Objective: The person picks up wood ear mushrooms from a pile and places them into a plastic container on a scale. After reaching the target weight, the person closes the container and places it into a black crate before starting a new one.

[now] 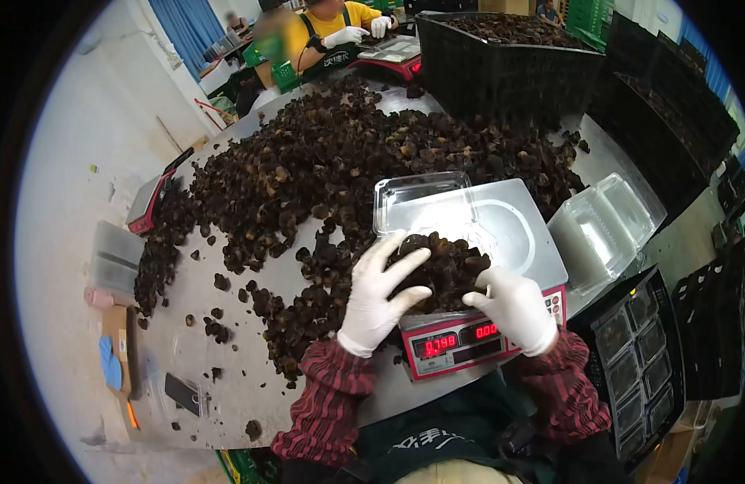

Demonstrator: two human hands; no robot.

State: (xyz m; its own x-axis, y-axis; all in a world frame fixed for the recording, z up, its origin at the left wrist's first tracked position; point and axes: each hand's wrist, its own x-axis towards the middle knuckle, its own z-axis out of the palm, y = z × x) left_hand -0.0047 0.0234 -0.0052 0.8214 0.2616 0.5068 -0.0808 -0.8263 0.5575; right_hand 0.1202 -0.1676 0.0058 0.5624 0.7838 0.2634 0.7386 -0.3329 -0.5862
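A heap of dark brown wood ear mushrooms (443,270) fills a clear plastic tray on a red and silver weighing scale (513,230); the heap mostly hides the tray. My left hand (380,294), in a white glove, rests against the heap's left side with fingers spread. On the opposite side, my white-gloved right hand (517,310) touches the mushrooms near the tray's edge, thumb and forefinger apart and the other fingers partly hidden. The red display seems to read 0.748. Behind the heap, a clear lid (425,198) overlaps the scale's plate.
A large mushroom pile (332,161) spreads over the metal table (300,411). Clear tubs (606,230) are stacked right of the scale, above a black crate (638,363) of filled tubs. A phone (181,393) lies left. Across the table, a gloved person works at another scale (392,52).
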